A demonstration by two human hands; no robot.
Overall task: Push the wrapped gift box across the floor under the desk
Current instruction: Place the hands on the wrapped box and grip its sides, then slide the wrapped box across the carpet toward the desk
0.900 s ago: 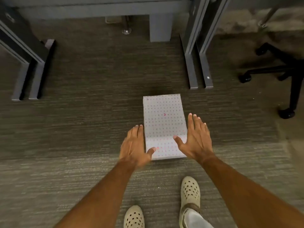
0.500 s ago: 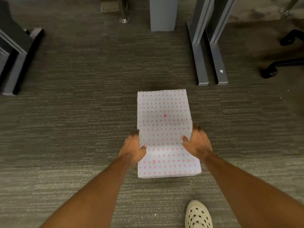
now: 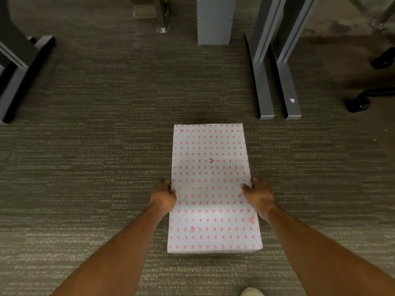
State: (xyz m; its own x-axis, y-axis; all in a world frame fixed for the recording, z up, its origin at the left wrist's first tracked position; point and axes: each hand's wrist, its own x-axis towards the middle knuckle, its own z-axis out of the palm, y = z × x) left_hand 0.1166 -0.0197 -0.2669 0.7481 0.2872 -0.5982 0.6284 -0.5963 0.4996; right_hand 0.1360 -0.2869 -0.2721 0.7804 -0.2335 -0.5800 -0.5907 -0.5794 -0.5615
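The wrapped gift box, white paper with small pink hearts, lies flat on the grey carpet, long side pointing away from me. My left hand grips its left edge, fingers curled over the side. My right hand grips the right edge the same way. Both hands hold the box a little nearer than its middle. The desk's grey legs stand beyond it: a pair of feet at the right and another leg at the far left.
A grey upright panel and a chrome post stand at the back between the desk legs. A black office chair base with casters sits at the right. A toe of my pale shoe shows at the bottom edge.
My hands went from hovering open over the box's near end to gripping its two long sides. The box now looks larger and closer as my view moved down and forward.
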